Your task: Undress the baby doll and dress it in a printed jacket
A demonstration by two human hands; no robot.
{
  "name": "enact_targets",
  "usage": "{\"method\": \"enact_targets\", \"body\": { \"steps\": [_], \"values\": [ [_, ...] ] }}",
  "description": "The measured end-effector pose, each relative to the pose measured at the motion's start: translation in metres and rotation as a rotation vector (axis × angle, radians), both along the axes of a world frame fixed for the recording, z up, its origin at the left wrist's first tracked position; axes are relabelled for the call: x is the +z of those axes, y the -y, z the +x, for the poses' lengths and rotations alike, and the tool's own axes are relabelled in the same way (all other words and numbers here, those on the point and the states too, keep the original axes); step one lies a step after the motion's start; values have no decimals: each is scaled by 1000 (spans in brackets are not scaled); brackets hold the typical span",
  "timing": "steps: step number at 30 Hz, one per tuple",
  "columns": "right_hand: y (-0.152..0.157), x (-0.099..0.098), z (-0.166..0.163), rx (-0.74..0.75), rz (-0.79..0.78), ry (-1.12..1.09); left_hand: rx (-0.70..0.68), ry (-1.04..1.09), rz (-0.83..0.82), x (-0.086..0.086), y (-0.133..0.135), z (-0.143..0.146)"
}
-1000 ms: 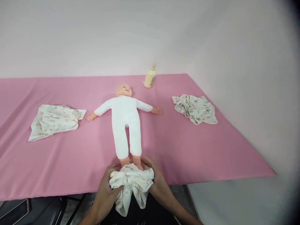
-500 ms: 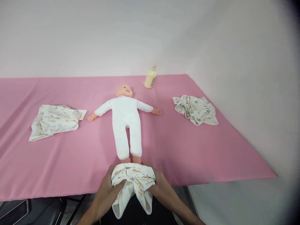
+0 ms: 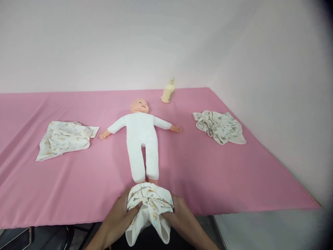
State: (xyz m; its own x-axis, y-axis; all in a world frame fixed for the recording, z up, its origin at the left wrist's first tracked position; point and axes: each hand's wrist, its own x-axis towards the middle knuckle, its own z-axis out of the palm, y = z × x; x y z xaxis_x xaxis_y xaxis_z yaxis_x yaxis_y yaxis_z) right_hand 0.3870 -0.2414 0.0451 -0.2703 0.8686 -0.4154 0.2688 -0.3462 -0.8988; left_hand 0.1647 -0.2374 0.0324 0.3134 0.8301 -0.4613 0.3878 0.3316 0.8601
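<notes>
A baby doll (image 3: pixel 142 139) in a white bodysuit lies on its back in the middle of the pink table (image 3: pixel 78 187), arms spread, feet toward me. Its feet are covered by a bunched, cream printed garment (image 3: pixel 149 205), whose two legs hang over the table's front edge. My left hand (image 3: pixel 121 217) grips the garment's left side. On the right side my right hand (image 3: pixel 179 215) grips it too. Both hands have fingers closed into the fabric at the doll's feet.
A flat, cream printed cloth (image 3: pixel 65 139) lies left of the doll. A crumpled grey-patterned cloth (image 3: pixel 221 126) lies to the right. A yellow lotion bottle (image 3: pixel 168 92) stands at the back by the wall. A dark chair (image 3: pixel 39 238) sits below the table's front edge.
The bunched garment has moved up over the doll's feet, which showed a second ago. The view has tilted slightly, shifting everything lower in the picture.
</notes>
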Motion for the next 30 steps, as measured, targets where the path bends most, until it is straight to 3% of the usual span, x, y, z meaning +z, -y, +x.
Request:
{"method": "enact_targets", "body": {
  "steps": [8,14,17,21,23,27,30],
  "values": [
    [-6,4,18,146,83,133,-6,56,-23,0,-2,-7],
    [-16,10,48,223,82,181,-140,232,-155,16,-10,-24],
    [-25,1,63,319,78,-28,-214,365,-181,16,-17,-38],
    [-45,-20,80,437,-29,-532,-335,669,-337,10,-36,-54],
    [-60,-20,84,501,-79,-731,-441,763,-339,13,-53,-58],
    [-96,15,81,455,-14,-730,-646,782,-79,44,-94,-56],
    [-117,50,75,362,213,-529,-629,642,175,82,-121,-52]
  ]
}}
